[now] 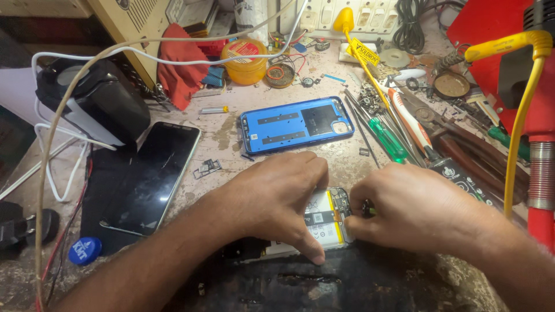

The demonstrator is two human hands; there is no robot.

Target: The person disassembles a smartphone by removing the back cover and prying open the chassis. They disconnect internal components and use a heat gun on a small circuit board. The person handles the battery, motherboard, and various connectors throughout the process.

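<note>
Head view: opened phone (326, 222) under both hands.
Left hand (272, 196): fingers pressing it flat.
Right hand (416, 211): fingertips pinched at its top edge.
Nearby: blue back cover (295, 123).

A phone repair workshop is shown. A worn, stained bench (231, 136) is strewn with small parts. A blue phone back cover (296, 123) is laid at the centre, and a dark phone (151, 176) at the left. Screwdrivers (386, 137) and tweezers are piled at the right, beside a soldering iron (497, 47) on a yellow cable. A yellow tub (245, 60) of paste and a row of wall sockets (352, 14) are seen along the top edge.
</note>
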